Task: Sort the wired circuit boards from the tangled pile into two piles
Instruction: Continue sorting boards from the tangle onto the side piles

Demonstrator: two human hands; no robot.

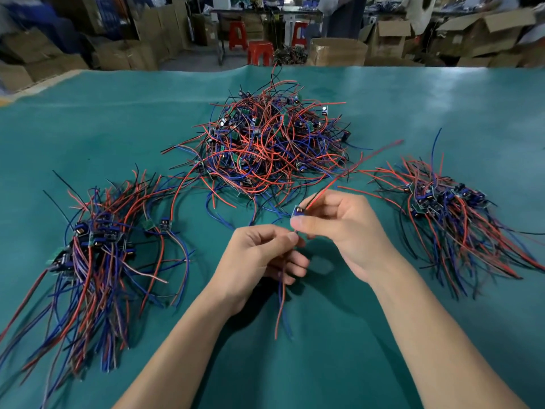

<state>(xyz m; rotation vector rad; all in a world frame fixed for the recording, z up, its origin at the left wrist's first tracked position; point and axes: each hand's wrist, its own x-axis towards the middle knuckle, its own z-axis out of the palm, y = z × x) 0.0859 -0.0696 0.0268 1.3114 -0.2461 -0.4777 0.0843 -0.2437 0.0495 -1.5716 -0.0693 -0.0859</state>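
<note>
Hands: left hand (262, 255) and right hand (339, 231) meet above the near middle of the counter (354, 335).
Held board: one wired circuit board (298, 213) is pinched in the right fingers (312, 224); its red and blue leads hang below, gathered in the curled left fingers (287, 265), and a red and a black lead run up and away.
Left pile: sorted boards (97, 237) lie to the left, leads trailing toward the near edge.
Right pile: a second sorted heap (442, 202) lies to the right, well apart from the first.
Tangled pile: a large knot of boards and wires (271, 143) sits farther back, between the two.
Progress: by my judgement roughly half done; both piles are well stocked, the knot is large, and the held board is not yet placed.
Beyond: cardboard boxes (339, 51) and red stools (259, 53).
</note>
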